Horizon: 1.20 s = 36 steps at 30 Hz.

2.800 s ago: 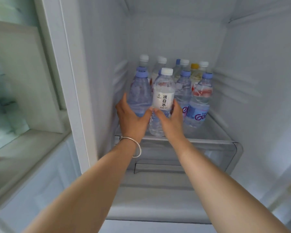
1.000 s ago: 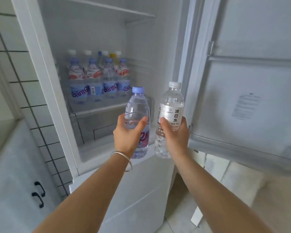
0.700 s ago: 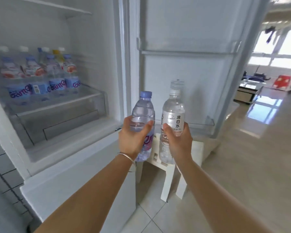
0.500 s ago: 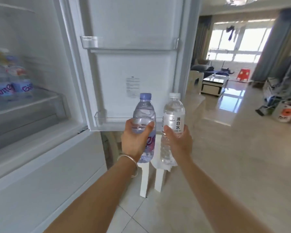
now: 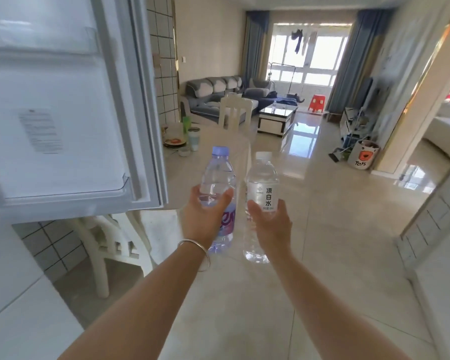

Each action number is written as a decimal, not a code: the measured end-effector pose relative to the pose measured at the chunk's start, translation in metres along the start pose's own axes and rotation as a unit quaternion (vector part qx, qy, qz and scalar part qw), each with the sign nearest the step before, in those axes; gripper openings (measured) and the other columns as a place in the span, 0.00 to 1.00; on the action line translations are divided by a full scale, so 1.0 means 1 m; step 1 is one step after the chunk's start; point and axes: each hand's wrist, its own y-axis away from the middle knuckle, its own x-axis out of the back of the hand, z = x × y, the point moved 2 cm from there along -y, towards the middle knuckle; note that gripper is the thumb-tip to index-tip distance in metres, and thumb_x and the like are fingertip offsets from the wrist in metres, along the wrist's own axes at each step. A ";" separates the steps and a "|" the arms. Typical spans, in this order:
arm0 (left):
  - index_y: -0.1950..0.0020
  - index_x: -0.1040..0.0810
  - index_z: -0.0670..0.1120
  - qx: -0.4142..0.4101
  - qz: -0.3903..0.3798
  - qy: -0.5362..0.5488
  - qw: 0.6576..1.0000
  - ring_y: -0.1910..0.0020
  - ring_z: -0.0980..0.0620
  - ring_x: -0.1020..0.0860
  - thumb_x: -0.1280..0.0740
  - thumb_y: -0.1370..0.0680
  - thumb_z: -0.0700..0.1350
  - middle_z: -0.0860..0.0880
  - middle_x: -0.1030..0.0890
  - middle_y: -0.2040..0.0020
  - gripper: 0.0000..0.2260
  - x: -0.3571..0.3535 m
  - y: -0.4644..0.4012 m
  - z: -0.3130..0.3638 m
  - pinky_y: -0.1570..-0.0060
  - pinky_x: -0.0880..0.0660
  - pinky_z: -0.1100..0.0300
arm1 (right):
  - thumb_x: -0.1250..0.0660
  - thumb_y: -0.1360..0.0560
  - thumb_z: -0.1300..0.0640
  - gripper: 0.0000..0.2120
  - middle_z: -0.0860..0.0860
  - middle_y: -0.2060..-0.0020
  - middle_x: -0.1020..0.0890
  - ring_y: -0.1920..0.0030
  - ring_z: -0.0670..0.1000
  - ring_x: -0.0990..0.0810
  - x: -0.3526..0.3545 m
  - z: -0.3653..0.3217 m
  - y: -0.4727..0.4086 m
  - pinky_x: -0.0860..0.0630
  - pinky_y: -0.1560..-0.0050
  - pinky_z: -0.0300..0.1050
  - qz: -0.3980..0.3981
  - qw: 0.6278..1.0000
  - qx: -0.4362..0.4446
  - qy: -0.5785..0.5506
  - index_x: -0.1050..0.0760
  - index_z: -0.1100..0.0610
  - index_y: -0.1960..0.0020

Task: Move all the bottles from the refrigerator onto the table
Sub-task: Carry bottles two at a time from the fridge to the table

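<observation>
Blue-capped bottle (image 5: 220,183) upright in my left hand (image 5: 205,216), white-capped bottle (image 5: 261,196) gripped in my right hand (image 5: 270,224), both just right of the fridge door (image 5: 63,113), table (image 5: 218,141) beyond.

A home, open fridge door (image 5: 63,105), dining table (image 5: 213,162), sofa (image 5: 213,92), coffee table (image 5: 277,116), curtained window (image 5: 309,55)

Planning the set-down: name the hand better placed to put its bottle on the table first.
Left. The left hand with the blue-capped bottle is nearer the table; the right hand is over open floor.
</observation>
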 end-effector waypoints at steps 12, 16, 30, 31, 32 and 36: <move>0.44 0.25 0.48 0.041 0.035 0.015 0.998 0.54 0.52 0.20 0.26 0.33 0.56 0.54 0.19 0.56 0.22 -0.127 -0.193 -0.063 0.49 0.23 0.54 | 0.29 0.32 0.45 0.19 0.42 0.68 0.22 0.60 0.52 0.18 -0.076 0.032 -0.224 0.21 0.53 0.56 -0.024 1.000 0.001 0.019 0.29 0.55 0.49; 0.46 0.25 0.50 0.055 0.059 0.011 0.997 0.55 0.53 0.22 0.27 0.32 0.54 0.57 0.22 0.58 0.18 -0.151 -0.266 -0.079 0.52 0.28 0.59 | 0.29 0.31 0.46 0.22 0.44 0.66 0.22 0.61 0.51 0.20 -0.117 0.033 -0.298 0.22 0.55 0.49 -0.037 0.999 0.004 0.016 0.28 0.57 0.44; 0.50 0.26 0.51 0.110 0.244 -0.044 0.962 0.53 0.50 0.21 0.29 0.38 0.64 0.55 0.21 0.57 0.24 -0.152 -0.497 -0.160 0.48 0.24 0.53 | 0.30 0.36 0.39 0.17 0.46 0.63 0.18 0.62 0.51 0.18 -0.347 0.068 -0.506 0.19 0.58 0.56 -0.278 0.960 0.017 0.019 0.30 0.46 0.53; 0.50 0.26 0.50 0.113 0.266 -0.047 0.956 0.53 0.49 0.21 0.31 0.40 0.66 0.54 0.21 0.57 0.26 -0.149 -0.512 -0.163 0.48 0.24 0.52 | 0.30 0.37 0.38 0.17 0.46 0.64 0.18 0.62 0.50 0.17 -0.366 0.068 -0.518 0.19 0.58 0.56 -0.301 0.953 0.016 0.014 0.30 0.45 0.56; 0.49 0.26 0.49 0.115 0.287 -0.047 0.950 0.52 0.49 0.21 0.31 0.41 0.67 0.53 0.21 0.57 0.28 -0.146 -0.527 -0.166 0.47 0.24 0.51 | 0.30 0.37 0.38 0.16 0.46 0.64 0.18 0.62 0.49 0.17 -0.384 0.066 -0.529 0.19 0.58 0.57 -0.321 0.947 0.016 0.006 0.31 0.44 0.57; 0.47 0.25 0.47 0.140 0.355 -0.057 0.923 0.51 0.48 0.21 0.29 0.37 0.63 0.51 0.20 0.54 0.27 -0.122 -0.578 -0.187 0.46 0.25 0.52 | 0.29 0.34 0.42 0.13 0.46 0.66 0.18 0.63 0.49 0.17 -0.460 0.067 -0.558 0.19 0.57 0.59 -0.397 0.917 0.031 -0.010 0.30 0.44 0.57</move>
